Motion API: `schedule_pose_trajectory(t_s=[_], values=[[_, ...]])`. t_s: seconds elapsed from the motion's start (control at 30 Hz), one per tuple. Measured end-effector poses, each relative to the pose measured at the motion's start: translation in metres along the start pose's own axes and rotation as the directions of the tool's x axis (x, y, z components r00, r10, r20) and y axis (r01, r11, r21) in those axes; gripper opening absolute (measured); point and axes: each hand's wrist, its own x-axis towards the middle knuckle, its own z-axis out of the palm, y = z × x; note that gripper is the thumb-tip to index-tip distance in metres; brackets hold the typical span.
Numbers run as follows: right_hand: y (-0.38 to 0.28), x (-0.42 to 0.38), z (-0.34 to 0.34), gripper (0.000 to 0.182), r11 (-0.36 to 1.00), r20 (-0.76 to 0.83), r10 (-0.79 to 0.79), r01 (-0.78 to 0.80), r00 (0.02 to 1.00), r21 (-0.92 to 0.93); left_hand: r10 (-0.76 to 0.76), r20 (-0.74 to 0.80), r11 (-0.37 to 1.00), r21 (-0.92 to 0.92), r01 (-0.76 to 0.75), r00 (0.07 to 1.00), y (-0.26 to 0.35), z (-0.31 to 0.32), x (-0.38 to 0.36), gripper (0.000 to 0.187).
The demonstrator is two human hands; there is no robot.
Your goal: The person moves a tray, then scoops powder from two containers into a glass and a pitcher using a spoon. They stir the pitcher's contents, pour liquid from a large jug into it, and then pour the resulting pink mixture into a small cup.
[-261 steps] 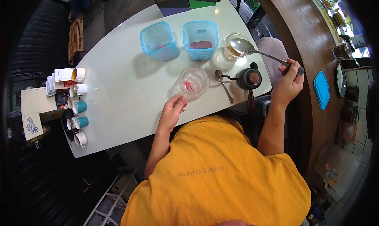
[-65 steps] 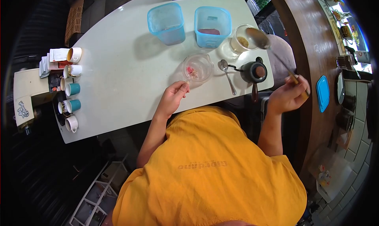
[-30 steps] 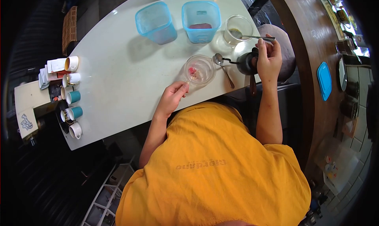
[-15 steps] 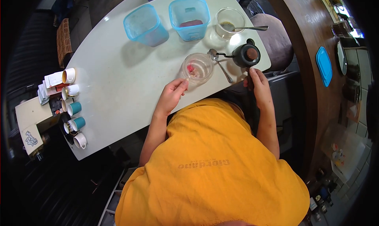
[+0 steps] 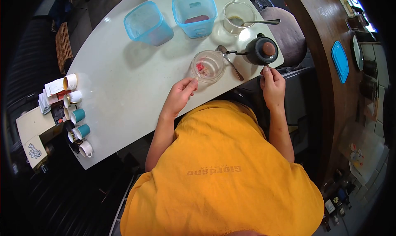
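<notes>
My left hand [image 5: 179, 96] pinches the near-left edge of a clear cup [image 5: 215, 71], which has pink and pale bits in its bottom. My right hand [image 5: 273, 87] is closed around the handle of a black gooseneck kettle [image 5: 258, 56] with a brown lid knob. The kettle's thin spout points left, its tip close to the cup's right rim. Between cup and kettle, a metal spoon [image 5: 235, 68] lies on the white table [image 5: 123, 100]. Whether liquid flows from the spout I cannot make out.
Behind stand two blue plastic tubs [image 5: 163, 32] [image 5: 202, 30], one with dark contents. A clear container [image 5: 231, 26] with some liquid holds a spoon [image 5: 264, 21]. Several mugs [image 5: 86, 148] line the left edge. A blue lid [image 5: 340, 62] lies on the wooden counter [image 5: 319, 38].
The kettle has shifted slightly right, with its lid tipped more toward the camera. My right hand has turned, its back now showing more. The left hand and cup stay almost in place.
</notes>
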Motion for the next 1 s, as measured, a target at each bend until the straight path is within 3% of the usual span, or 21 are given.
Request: schedule_pose_trajectory(t_s=[0.33, 0.5, 1.0], values=[[-0.033, -0.016, 0.011, 0.026, 0.946, 0.0, -0.177, 0.17, 0.984, -0.276, 0.022, 0.023, 1.0, -0.001, -0.022, 0.999, 0.002, 0.0, -0.001, 0.022], [-0.046, -0.015, 0.017, 0.024, 0.853, 0.015, -0.317, 0.292, 0.948, -0.432, 0.053, 0.031, 0.997, 0.056, -0.055, 0.998, -0.007, -0.004, 0.003, 0.03], [-0.058, -0.021, 0.021, 0.021, 0.78, 0.015, -0.416, 0.365, 0.909, -0.508, 0.044, 0.03, 0.999, 0.001, -0.044, 0.999, -0.011, -0.005, 0.004, 0.028]])
